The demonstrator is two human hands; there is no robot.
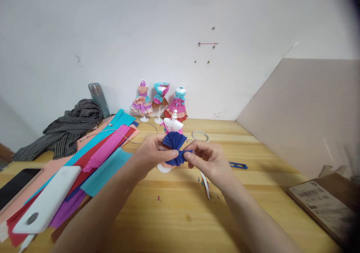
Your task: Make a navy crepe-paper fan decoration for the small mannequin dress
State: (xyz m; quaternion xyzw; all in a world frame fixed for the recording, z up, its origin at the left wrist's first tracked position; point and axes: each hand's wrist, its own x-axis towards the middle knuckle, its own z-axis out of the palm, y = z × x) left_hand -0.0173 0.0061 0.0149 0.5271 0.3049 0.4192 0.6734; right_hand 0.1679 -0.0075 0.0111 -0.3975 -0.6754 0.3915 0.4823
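Observation:
Between my two hands is a dark blue pleated paper fan (174,140), spread partly round into folds. My left hand (153,149) pinches it at its centre with thumb and fingers. My right hand (206,158) pinches its lower right edge. Right behind the fan stands a small white mannequin (173,124) with pink paper on its chest; the fan and my hands hide most of its body. Its round white base (164,168) shows below my left hand.
Three mannequins in paper dresses (142,101) stand against the wall. Crepe paper sheets (107,170), a white power bank (49,198), a phone (18,187) and striped cloth (70,127) lie left. A tape roll (200,132), blue thread snips (238,165) and a cardboard box (323,204) are right.

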